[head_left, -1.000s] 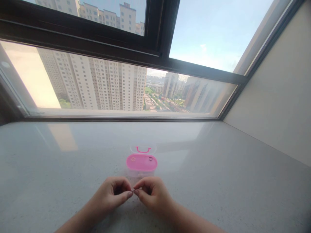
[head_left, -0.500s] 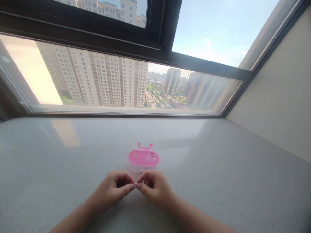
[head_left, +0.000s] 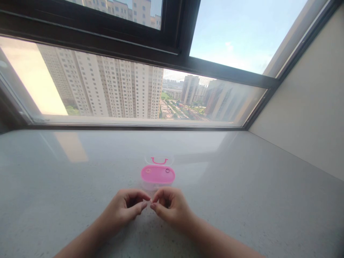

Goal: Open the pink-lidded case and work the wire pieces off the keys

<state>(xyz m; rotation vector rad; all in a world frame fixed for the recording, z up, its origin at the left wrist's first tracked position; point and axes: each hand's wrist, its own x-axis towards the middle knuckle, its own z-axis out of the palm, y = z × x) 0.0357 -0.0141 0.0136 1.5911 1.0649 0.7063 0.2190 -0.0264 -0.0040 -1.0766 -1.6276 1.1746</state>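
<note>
No words, labels, brands or numbers are showing legibly anywhere, and nothing readable is standing on the pink-lidded plastic box (head_left: pixel 157 175) just beyond the left hand (head_left: pixel 122 208) and right hand (head_left: pixel 170 208).

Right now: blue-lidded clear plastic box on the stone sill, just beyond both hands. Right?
No, the lid is pink, not blue; the head view shows it. The clear plastic box with its pink lid does sit on the stone sill, just beyond the left hand and the right hand.
</note>
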